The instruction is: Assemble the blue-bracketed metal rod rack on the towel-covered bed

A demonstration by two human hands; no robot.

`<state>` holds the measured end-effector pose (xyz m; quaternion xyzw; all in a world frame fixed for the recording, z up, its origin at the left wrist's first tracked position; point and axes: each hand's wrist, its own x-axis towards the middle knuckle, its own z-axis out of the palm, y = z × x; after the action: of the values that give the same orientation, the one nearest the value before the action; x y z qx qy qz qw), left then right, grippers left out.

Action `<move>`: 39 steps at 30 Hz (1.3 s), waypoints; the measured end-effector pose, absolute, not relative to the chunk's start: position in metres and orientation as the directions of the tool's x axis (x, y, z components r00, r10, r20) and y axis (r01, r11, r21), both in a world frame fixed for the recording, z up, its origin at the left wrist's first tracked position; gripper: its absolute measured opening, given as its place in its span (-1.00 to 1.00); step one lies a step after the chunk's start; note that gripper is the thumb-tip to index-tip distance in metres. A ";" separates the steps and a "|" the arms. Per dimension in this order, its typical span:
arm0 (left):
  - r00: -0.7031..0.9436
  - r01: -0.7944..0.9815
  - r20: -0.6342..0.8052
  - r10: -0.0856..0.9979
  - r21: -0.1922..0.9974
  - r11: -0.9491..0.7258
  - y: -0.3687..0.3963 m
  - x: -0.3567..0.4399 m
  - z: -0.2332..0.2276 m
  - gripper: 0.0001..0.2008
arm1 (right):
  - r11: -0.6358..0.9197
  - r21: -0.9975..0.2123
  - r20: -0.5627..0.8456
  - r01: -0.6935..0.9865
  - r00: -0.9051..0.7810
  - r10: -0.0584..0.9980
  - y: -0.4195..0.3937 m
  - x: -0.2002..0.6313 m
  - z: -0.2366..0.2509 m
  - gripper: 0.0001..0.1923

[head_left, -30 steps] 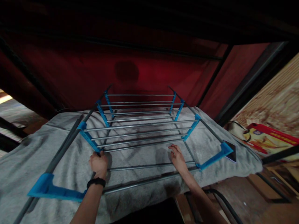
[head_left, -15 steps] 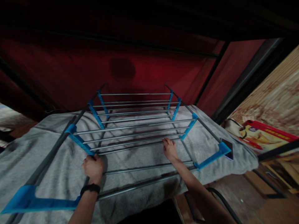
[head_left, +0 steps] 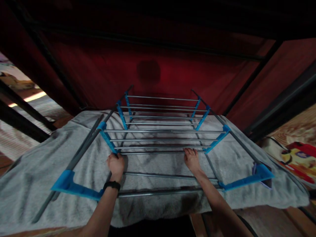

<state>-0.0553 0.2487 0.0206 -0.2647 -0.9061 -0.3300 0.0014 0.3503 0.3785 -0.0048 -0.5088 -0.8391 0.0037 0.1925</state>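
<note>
Grip first: my left hand (head_left: 116,165) was closed round the near left end of the drying rack (head_left: 163,131), at the spot where a blue plastic bracket (head_left: 108,140) meets the lowest of the close-set steel rods. My right hand (head_left: 192,160) lay open and flat, fingertips touching that same rod (head_left: 158,152) further right, holding nothing. A black band (head_left: 112,185) sat on my left wrist.

I saw the rack lying spread over a grey towel (head_left: 37,171), its rods running crosswise and its dark side tubes sloping outward, with blue end pieces (head_left: 74,187) low on either side. Behind it hung a red fabric wall (head_left: 148,72); printed packaging (head_left: 296,158) lay off to the right.

I judged the step in hand to be steadying and positioning the rack frame. The next move, as I read it, called for the right hand to close on the rod too, so both sides could shift evenly without the frame twisting or snagging the towel.
</note>
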 end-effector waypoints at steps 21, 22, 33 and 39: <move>-0.808 0.534 0.230 0.543 0.676 0.508 0.213 0.016 0.050 -0.33 | 0.598 -0.584 0.321 0.549 -0.520 0.791 0.286 0.348 -0.014 -0.60; -0.747 0.586 0.239 0.621 0.677 0.444 0.212 0.023 0.053 -0.40 | 0.599 -0.592 0.289 0.539 -0.552 0.782 0.280 0.349 -0.014 -0.62; 0.169 0.894 -0.020 0.985 0.424 -0.145 0.193 0.067 0.059 -0.84 | 0.676 -0.497 0.196 0.545 -0.688 0.699 0.280 0.351 0.001 -0.86; 0.162 0.943 -0.076 0.984 0.304 -0.132 0.192 0.072 0.069 -0.74 | 0.656 -0.482 0.161 0.581 -0.677 0.718 0.277 0.353 0.006 -0.85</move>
<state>0.0717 0.1921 0.0695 -0.7490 -0.6433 -0.0710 -0.1420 0.3535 0.2772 0.0061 -0.3635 -0.8936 0.2000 0.1712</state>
